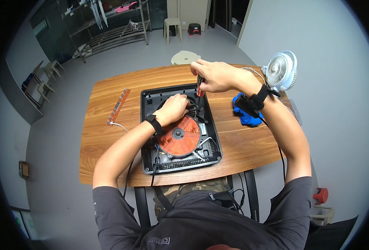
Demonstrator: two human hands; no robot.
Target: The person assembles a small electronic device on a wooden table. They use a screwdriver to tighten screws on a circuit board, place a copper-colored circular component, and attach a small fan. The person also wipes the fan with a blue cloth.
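On the table lies an opened induction cooker [144,143], its black case holding a round copper-coloured coil [184,141] with wires around it. My right hand [218,77] is closed round the handle of a screwdriver [200,86], red and black, held upright over the far part of the case. Its shaft points down towards a black fan [199,111] beyond the coil; the tip is hard to see. My left hand [174,109] reaches in just beyond the coil, fingers bent together at the fan's near left side. What those fingertips grip is hidden.
A narrow orange circuit board [118,106] with a white cable lies on the wooden table [99,143] at left. To the right are a crumpled blue cloth [246,116] and a small desk fan [279,70]. A pale stool [185,57] stands behind the table.
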